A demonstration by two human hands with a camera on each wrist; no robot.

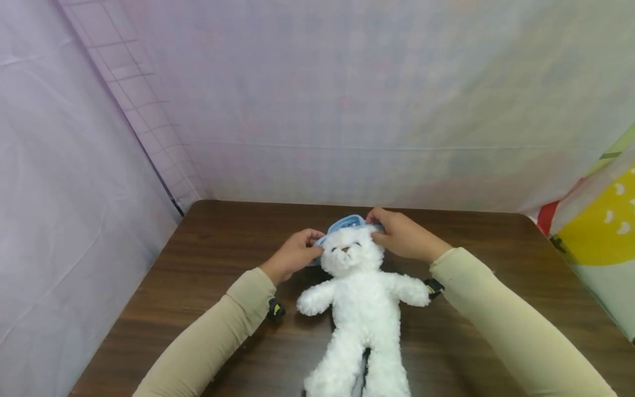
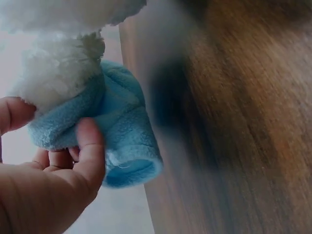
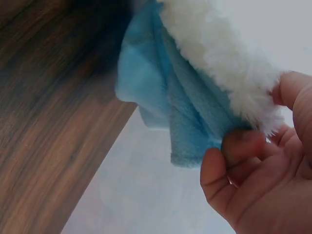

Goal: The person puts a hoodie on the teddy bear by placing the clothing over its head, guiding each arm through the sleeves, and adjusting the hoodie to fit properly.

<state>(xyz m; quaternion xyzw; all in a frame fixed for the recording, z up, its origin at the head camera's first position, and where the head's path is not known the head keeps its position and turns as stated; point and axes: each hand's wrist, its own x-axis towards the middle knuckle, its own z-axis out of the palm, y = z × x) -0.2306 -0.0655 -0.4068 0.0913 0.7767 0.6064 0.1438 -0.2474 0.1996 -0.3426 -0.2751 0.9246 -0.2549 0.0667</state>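
Observation:
A white plush teddy bear [image 1: 366,300] lies face up on the brown table, its arms spread and its head toward the far edge. Behind its head is a light blue fleece doll garment [image 1: 345,223]. My left hand [image 1: 296,253] pinches the garment's edge at one side of the head; the left wrist view shows a sleeve-like opening in the blue fleece [image 2: 127,117] beside the fingers. On the other side, my right hand [image 1: 405,236] grips the blue edge together with white fur near the ear. Folds of the garment [image 3: 146,73] hang below the fur in the right wrist view.
The wooden table [image 1: 208,248] has rounded far corners. A pale curtain [image 1: 317,110] rises behind it, with white cloth [image 1: 59,193] on the left. A yellow patterned panel [image 1: 607,226] stands at the right. Black wrist straps [image 1: 276,309] show near the sleeves.

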